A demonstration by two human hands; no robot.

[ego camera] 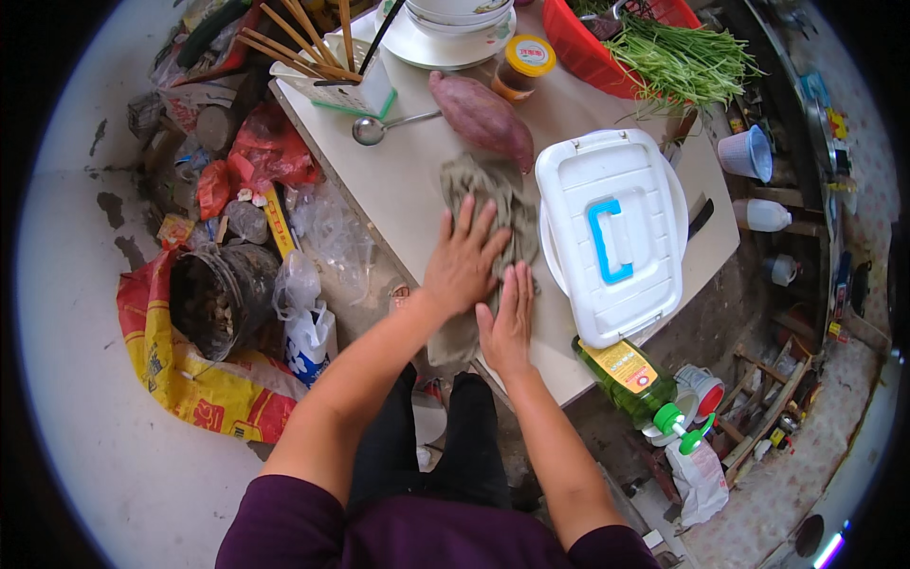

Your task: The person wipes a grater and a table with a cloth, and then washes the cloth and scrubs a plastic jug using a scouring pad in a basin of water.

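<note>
A crumpled grey-green cloth [490,188] lies on the pale tabletop [398,185], its lower end drooping over the near edge. My left hand [466,263] rests flat on the cloth with its fingers spread. Just right of it, my right hand [508,320] lies along the cloth's edge, fingers straight and thumb apart. Neither hand is closed around anything. Beyond the cloth is a reddish-purple sweet potato [483,117], with a metal ladle [370,130] to its left. A white lidded box with a blue handle [643,235] sits to the right of my hands.
Chopsticks in a white holder [370,85], stacked bowls [458,28], a yellow-lidded jar [522,67] and a red basket of greens [640,64] occupy the far side. A green pump bottle [640,384] stands by the right corner. Left on the floor are a dark bucket [249,284] and bags.
</note>
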